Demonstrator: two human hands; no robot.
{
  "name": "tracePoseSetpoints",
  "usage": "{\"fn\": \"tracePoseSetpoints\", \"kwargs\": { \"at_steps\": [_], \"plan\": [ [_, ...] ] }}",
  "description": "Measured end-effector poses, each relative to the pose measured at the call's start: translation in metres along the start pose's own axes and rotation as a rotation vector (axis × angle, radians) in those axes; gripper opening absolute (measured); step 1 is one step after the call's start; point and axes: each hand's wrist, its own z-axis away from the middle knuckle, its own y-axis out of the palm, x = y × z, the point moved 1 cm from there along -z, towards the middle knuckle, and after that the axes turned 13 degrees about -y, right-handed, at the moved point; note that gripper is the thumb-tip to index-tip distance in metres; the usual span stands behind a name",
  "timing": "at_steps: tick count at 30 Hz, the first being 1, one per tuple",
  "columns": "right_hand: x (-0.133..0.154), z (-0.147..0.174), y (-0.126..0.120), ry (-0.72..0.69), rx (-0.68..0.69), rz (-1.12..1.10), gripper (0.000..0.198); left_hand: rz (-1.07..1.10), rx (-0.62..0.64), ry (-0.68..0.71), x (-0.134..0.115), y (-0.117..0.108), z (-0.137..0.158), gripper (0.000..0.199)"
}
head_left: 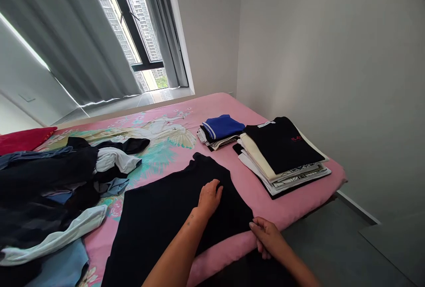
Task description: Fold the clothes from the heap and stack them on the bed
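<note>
A black short-sleeved top [159,207] lies spread on the bed, its neckline pointing away from me. My left hand [210,198] rests on the upper part of this top, fingers loosely bent and the thumb a little apart. At the bed's near edge, my right hand [268,236] pinches the right-hand edge of the top between thumb and fingers. Beyond my right hand is a stack of folded shirts [285,150], with a black one bearing red lettering uppermost. Farther back sits a smaller folded pile [224,128] topped by a blue garment with white stripes.
Loose clothes [49,189] in dark, white and denim colours heap up on the left. A red cushion [26,140] lies behind them. The pink patterned bedsheet [206,103] covers the bed. Grey curtains [66,35] and a window stand behind; a wall [332,57] is on the right.
</note>
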Motion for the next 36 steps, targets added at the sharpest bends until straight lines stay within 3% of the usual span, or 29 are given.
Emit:
{"fn": "tracePoseSetpoints", "kwargs": {
  "at_steps": [8, 12, 15, 17, 20, 23, 25, 29, 33, 36],
  "plan": [
    [-0.001, 0.006, 0.010, -0.022, -0.219, 0.217, 0.028, 0.032, -0.065, 0.001, -0.002, 0.023, -0.003, 0.016],
    [-0.005, 0.014, 0.006, -0.031, -0.309, 0.260, 0.028, 0.112, -0.109, -0.028, -0.003, 0.013, 0.000, 0.023],
    [0.005, 0.025, -0.001, -0.210, -0.489, 0.326, 0.032, 0.167, -0.136, 0.028, 0.005, -0.007, 0.024, 0.023],
    [0.021, 0.031, 0.001, -0.377, -0.558, 0.402, 0.030, 0.192, -0.127, 0.163, 0.014, -0.016, 0.050, 0.022],
    [0.051, 0.028, 0.020, -0.662, -0.420, 0.519, 0.019, 0.157, -0.099, 0.400, 0.035, -0.015, 0.089, 0.034],
    [0.064, 0.009, 0.047, -0.899, -0.177, 0.700, 0.024, -0.006, -0.094, 0.386, 0.056, -0.005, 0.110, 0.044],
    [0.055, -0.008, 0.062, -0.925, -0.076, 0.880, 0.033, -0.118, -0.083, 0.321, 0.067, 0.001, 0.113, 0.051],
    [0.022, -0.035, 0.075, -0.835, 0.004, 1.158, 0.049, -0.191, -0.067, 0.256, 0.073, 0.006, 0.111, 0.059],
    [0.013, -0.035, 0.073, -0.809, 0.052, 1.203, 0.052, -0.127, -0.030, 0.220, 0.065, -0.004, 0.116, 0.056],
    [0.018, -0.019, 0.059, -0.864, 0.121, 1.196, 0.058, -0.085, -0.017, 0.171, 0.072, -0.023, 0.137, 0.057]
  ]
}}
